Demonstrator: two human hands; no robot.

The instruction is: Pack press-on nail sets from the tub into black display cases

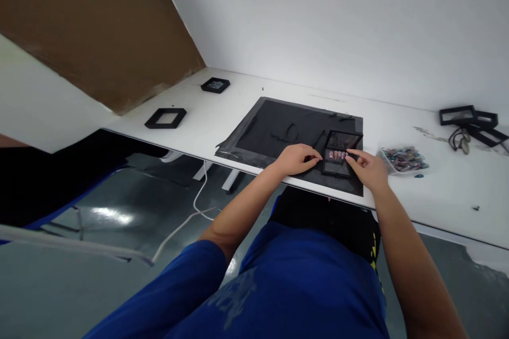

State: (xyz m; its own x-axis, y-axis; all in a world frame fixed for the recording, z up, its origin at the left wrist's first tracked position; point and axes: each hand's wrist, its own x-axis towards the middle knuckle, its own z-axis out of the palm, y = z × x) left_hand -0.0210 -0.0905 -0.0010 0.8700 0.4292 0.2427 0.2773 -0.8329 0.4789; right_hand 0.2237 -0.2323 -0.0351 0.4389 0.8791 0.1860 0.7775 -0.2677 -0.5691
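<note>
An opened black case (336, 168) lies on the right part of a dark mat (274, 127), its lid raised at the back. Several small pinkish pieces (336, 155) sit in a row inside it. My right hand (368, 167) is at the right side of the case, thumb and index finger pinched at the rightmost piece; whatever is between the fingertips is too small to make out. Resting on the mat just left of the case, my left hand (299, 159) has its fingers curled with the tips close together, and nothing shows between them.
Right of the mat, a clear tub (403, 160) holds many small coloured pieces. Black frames (458, 115) and a coiled dark cord with round items (460, 140) lie at the far right. Two black frames (165, 118) (215, 85) are at the left. A wall borders the table's back.
</note>
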